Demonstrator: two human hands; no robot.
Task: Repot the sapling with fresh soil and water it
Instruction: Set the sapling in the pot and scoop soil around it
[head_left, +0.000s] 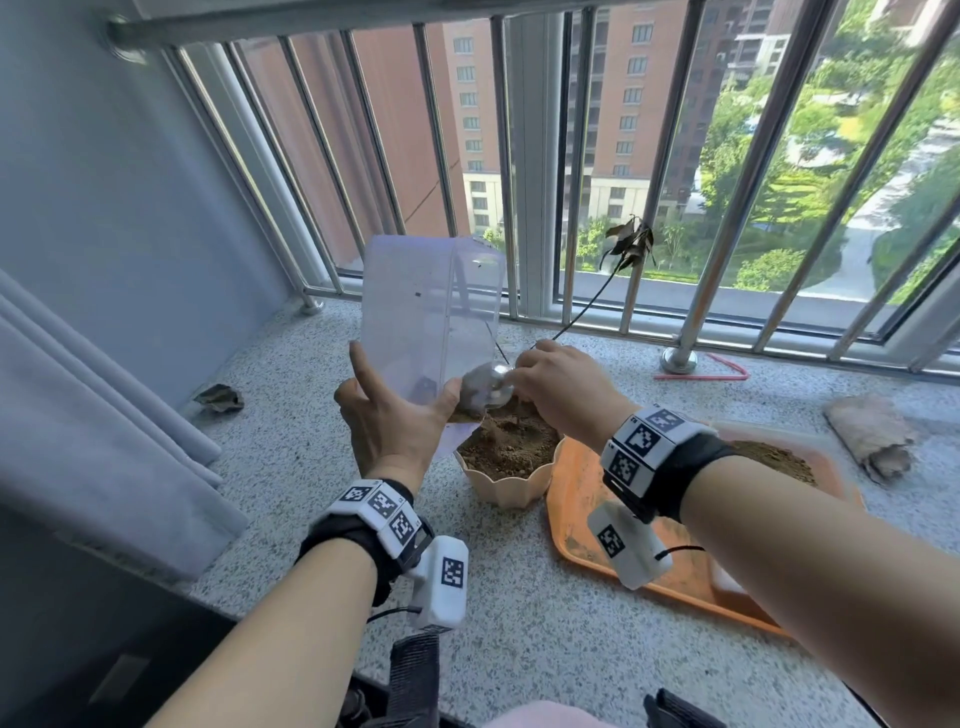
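A beige scalloped pot (511, 491) filled with brown soil (506, 441) stands on the speckled ledge. My left hand (387, 421) grips a clear plastic container (431, 317), tilted with its lower end over the pot's left rim. My right hand (558, 382) hovers above the pot and pinches the thin stem of the sapling (587, 306), which leans up to the right and ends in withered brown leaves (631, 244). A shiny grey shape (485, 387) sits between both hands; whether it is a spoon or pouring water I cannot tell.
An orange tray (576, 499) with a soil heap (779, 460) lies right of the pot, under my right forearm. A dry leaf (221, 399) lies at left, a bark-like scrap (872, 439) at right, a red strip (719, 371) by the railing post (678, 358). Curtain (104, 415) hangs left.
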